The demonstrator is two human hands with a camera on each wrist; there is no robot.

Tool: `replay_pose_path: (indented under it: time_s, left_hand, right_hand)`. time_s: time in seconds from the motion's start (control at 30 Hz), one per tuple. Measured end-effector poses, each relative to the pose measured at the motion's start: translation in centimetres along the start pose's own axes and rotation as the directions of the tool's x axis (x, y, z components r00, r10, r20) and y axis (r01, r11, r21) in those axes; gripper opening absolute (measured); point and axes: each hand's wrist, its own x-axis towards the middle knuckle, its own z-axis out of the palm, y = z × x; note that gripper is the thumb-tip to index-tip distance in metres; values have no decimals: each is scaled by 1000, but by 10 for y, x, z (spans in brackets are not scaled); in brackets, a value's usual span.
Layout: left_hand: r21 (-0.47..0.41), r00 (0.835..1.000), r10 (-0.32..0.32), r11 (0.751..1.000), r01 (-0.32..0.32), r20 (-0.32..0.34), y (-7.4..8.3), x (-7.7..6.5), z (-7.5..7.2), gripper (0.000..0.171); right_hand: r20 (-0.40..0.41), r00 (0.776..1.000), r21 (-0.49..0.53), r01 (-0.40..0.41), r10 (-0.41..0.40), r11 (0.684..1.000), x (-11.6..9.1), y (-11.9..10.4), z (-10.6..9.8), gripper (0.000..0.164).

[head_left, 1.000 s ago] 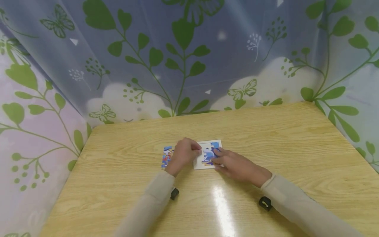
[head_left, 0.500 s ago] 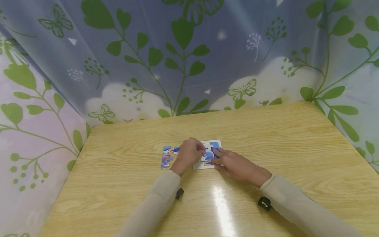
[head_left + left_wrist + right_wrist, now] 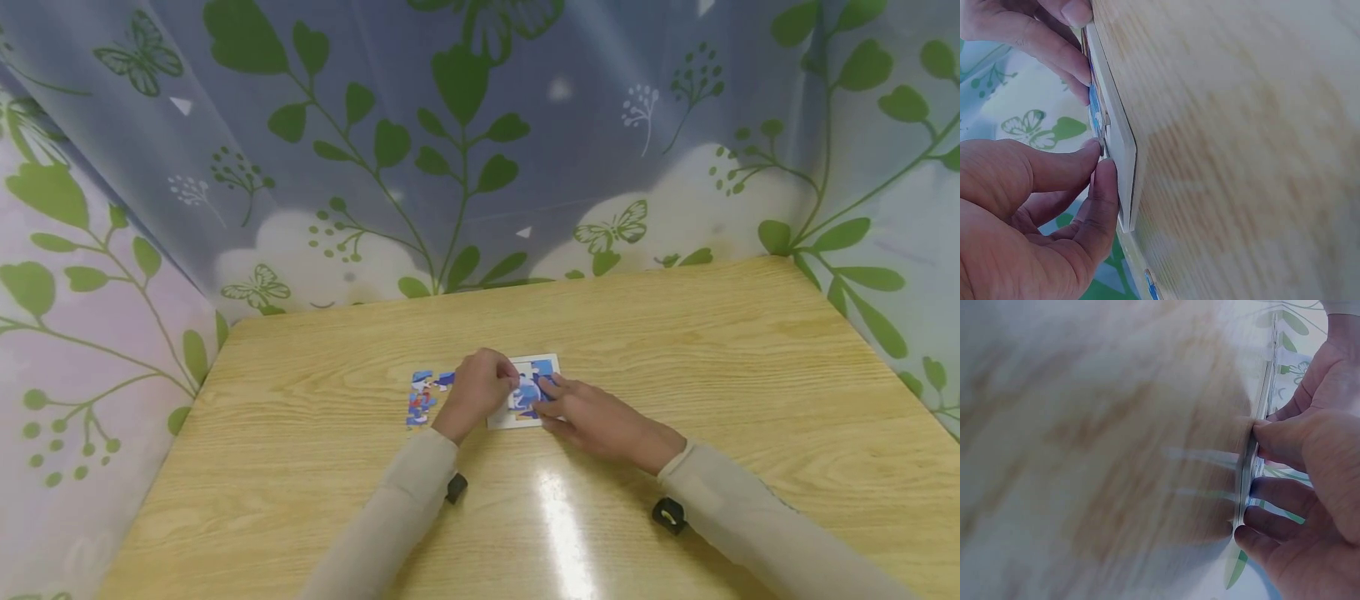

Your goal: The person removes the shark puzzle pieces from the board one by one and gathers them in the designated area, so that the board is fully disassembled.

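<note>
A white-framed jigsaw puzzle board [image 3: 499, 422] lies flat on the table, with blue pieces [image 3: 527, 395] fitted in its middle and right side. My left hand [image 3: 480, 392] is over the board's left part; thumb and fingertips pinch a small puzzle piece [image 3: 1102, 149] close over the board, most of it hidden by the fingers. My right hand [image 3: 600, 417] rests on the board's right side, fingers extended over the pieces and thumb [image 3: 1266, 432] at the near edge.
Loose, colourful puzzle pieces [image 3: 420, 402] lie on the wooden table [image 3: 315, 467] left of the board, partly behind the left hand. A leaf-patterned curtain [image 3: 465, 167] hangs along the table's back and sides.
My left hand has moved right, further over the board, then stayed nearly still there with its pinch. The right hand has kept its place on the board.
</note>
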Motion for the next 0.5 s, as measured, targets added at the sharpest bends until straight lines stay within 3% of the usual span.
replay_pose_path:
  time_s: [0.5]
  left_hand:
    - [-98, 1000, -29, 995, 28, -2, -4, -1, -2, 6]
  right_hand:
    - [3, 1000, 8, -9, 9, 1000, 0, 0, 0, 29]
